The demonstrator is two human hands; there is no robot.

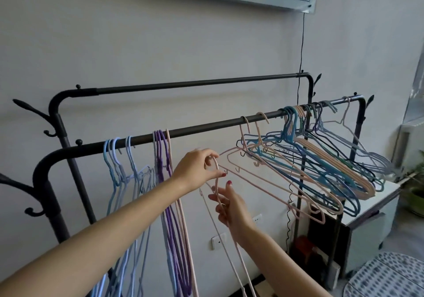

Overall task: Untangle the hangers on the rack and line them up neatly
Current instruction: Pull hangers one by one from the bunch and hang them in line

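Pink hanger [212, 182] held off the rack, below the near rail [206, 128], between the sorted groups at left and the tangle at right. Judged light and thin, a coated wire frame, springy rather than stiff; likely to snag neighbours by its small notch hooks. Best taken at the hook curve and the neck just under it, where a twist can be controlled.

Left hand [195, 170]: fingers curled over the top of the hook, thumb and forefinger pinching it. Right hand [229, 207]: lower down, fingers partly curled round the neck and upper shoulder of the same hanger, forefinger raised; grip looks loose, a steadying hold.

Blue hangers [114, 159] and purple hangers [161, 156] are hung straight at the left of the rail, one pink beside the purple. At the right, a mixed bunch [309, 156] of pink, blue and dark hangers is splayed and interlocked, tilted toward the near right. Far rail [183, 84] bare.
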